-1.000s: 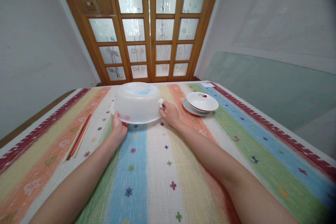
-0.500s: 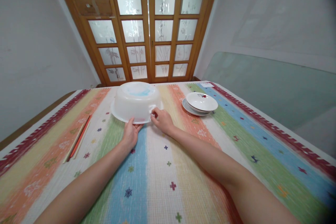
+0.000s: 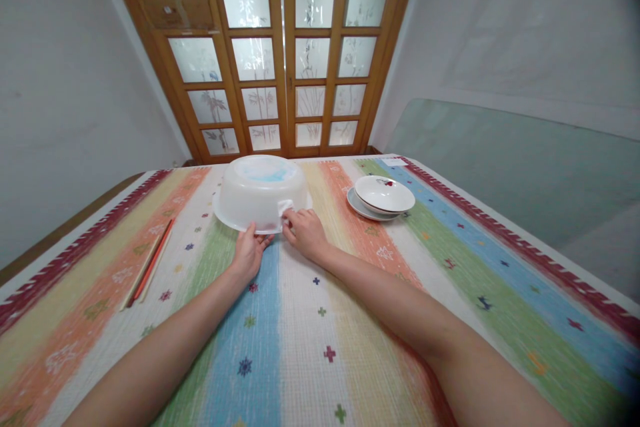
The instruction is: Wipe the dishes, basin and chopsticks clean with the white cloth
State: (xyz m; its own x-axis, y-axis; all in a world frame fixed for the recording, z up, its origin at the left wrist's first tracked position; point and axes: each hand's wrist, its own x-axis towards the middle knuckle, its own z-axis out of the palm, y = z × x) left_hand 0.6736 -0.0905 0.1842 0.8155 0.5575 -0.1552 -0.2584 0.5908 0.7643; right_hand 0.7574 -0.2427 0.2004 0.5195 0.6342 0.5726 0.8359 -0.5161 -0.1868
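Observation:
A white plastic basin [image 3: 245, 197] is upside down at the far middle of the table, with a light blue patch on its upturned bottom. My left hand [image 3: 251, 252] grips its near rim, thumb on the outside and fingers underneath. My right hand [image 3: 306, 232] pinches a small white tissue or cloth [image 3: 285, 206] and presses it against the basin's right front side. The fingertips partly cover the tissue.
A white bowl [image 3: 384, 195] sits on a plate [image 3: 373, 214] to the right. On the left lie several chopsticks [image 3: 150, 263], one of them red. A striped cloth [image 3: 305, 347] covers the table. Beyond it stand wooden doors [image 3: 287, 67] with glass panes.
My right hand has shifted slightly left along the basin's side with the white tissue, which shows more now. The left hand stays at the rim.

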